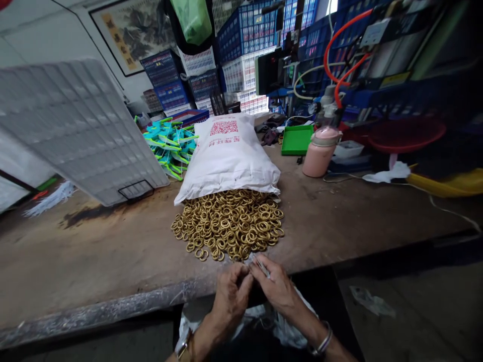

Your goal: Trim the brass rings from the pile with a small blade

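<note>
My left hand [231, 291] is closed in a pinch at the table's front edge; what its fingertips hold, if anything, is too small to make out. Right beside it, my right hand [277, 287] is closed around a thin, pale, shiny strip [263, 266] that shows between the fingers. The fingertips of both hands meet or nearly meet. Just beyond them lies a heap of brass-coloured rings [230, 226], spilling from the mouth of a white woven sack [236, 156] with red print. A few rings rest at the heap's near edge, close to my fingers.
A white plastic crate [86, 130] stands tilted at left, beside a bundle of white strands [53, 198]. Turquoise and green plastic pieces [171, 143] lie behind it. At right are a pink bottle [320, 156], a green tray [297, 140] and a machine with orange hoses [328, 53].
</note>
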### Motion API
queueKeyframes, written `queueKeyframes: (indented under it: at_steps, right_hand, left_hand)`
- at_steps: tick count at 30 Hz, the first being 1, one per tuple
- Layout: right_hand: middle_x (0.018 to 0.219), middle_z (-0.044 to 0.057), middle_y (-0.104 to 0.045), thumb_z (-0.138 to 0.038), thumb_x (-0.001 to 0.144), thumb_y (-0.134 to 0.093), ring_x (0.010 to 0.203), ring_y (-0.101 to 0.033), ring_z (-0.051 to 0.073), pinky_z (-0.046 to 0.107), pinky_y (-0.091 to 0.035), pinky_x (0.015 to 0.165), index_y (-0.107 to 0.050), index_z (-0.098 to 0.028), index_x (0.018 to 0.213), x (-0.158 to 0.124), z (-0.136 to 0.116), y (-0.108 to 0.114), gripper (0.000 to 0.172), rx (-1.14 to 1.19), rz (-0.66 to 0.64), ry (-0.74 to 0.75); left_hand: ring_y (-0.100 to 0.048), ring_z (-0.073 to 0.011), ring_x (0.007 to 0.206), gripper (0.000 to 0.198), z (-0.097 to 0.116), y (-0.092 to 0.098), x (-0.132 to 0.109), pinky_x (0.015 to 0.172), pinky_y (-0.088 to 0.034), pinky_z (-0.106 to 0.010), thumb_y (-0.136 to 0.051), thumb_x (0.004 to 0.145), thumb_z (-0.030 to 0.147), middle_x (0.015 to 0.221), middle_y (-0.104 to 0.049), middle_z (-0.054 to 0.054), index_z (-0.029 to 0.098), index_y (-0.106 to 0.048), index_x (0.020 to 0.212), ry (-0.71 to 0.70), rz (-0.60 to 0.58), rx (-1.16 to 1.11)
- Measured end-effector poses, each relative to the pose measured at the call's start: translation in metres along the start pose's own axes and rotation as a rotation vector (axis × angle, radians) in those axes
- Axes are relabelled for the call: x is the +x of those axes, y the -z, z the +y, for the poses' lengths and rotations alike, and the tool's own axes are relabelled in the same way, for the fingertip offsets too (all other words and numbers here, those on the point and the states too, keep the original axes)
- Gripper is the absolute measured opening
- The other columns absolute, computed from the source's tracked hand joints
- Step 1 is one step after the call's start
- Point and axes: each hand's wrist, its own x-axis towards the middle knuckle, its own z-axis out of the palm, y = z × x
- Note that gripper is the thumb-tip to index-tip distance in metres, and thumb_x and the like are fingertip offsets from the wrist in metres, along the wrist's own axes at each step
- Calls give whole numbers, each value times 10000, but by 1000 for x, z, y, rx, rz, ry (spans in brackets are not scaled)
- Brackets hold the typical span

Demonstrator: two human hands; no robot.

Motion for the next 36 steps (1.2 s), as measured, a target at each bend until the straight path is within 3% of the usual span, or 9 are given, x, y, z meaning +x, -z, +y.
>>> queueKeyframes:
  at_steps: [4, 7, 11, 19, 23, 27, 30, 36]
  right_hand:
    - [643, -28, -528, -388, 797, -393, 638, -487, 109, 205, -375, 614, -521, -166, 740, 0, 4, 1, 262, 108, -2, -21]
    - [616, -34, -520, -390, 784, -408, 610, -479, 105, 202, -376, 601, -508, -171, 692, -1, 2, 2, 258, 155, 0, -39]
    - [582, -40, -506, -386, 776, -409, 559, -455, 95, 196, -370, 567, -492, -177, 653, -2, -4, 4, 257, 176, -5, -55]
    - [563, -32, -513, -403, 784, -389, 550, -471, 105, 203, -377, 557, -495, -174, 650, -4, -3, 4, 285, 170, -8, -72]
    - [565, -27, -513, -353, 796, -354, 544, -469, 107, 204, -362, 544, -504, -184, 687, -6, 5, 6, 251, -32, 70, -7]
    - [581, -16, -547, -182, 739, -354, 537, -496, 115, 206, -332, 531, -498, -202, 733, -11, 8, 5, 146, -324, -22, 78]
    - [611, -5, -579, -84, 660, -345, 559, -526, 126, 212, -308, 528, -492, -203, 737, -14, 5, 3, 205, -472, -54, 120]
    - [696, 5, -623, -39, 616, -344, 634, -562, 143, 234, -282, 553, -476, -206, 771, -15, 6, 1, 264, -609, 5, 194]
  left_hand:
    - [-366, -75, 485, 213, 10, 0, -2, 478, -298, -198, -513, 761, 357, 548, -439, 41, 159, -477, 691, 166, -146, -374]
    - [-268, -39, 378, 266, 17, 1, -4, 386, -196, -180, -498, 765, 418, 491, -399, 67, 161, -461, 706, 299, -228, -565]
    - [-224, -21, 360, 289, 17, 2, -5, 359, -134, -188, -498, 769, 423, 517, -404, 59, 150, -462, 679, 328, -261, -703]
    - [-257, -12, 394, 275, 15, -1, -9, 381, -134, -185, -521, 763, 404, 640, -492, 21, 144, -459, 700, 363, -199, -701]
    - [-218, -23, 375, 289, 16, 0, -11, 373, -125, -182, -521, 752, 440, 503, -390, 74, 163, -446, 716, 364, -178, -667]
    - [-231, -25, 382, 307, 19, 0, -11, 383, -140, -181, -525, 739, 460, 508, -398, 75, 168, -428, 726, 360, -147, -626]
    - [-263, -28, 410, 318, 19, 0, -10, 400, -167, -177, -554, 715, 454, 551, -438, 61, 170, -412, 720, 358, -119, -617]
    - [-267, -34, 418, 306, 20, 0, -10, 408, -188, -172, -549, 713, 441, 534, -417, 68, 173, -405, 685, 351, -102, -605]
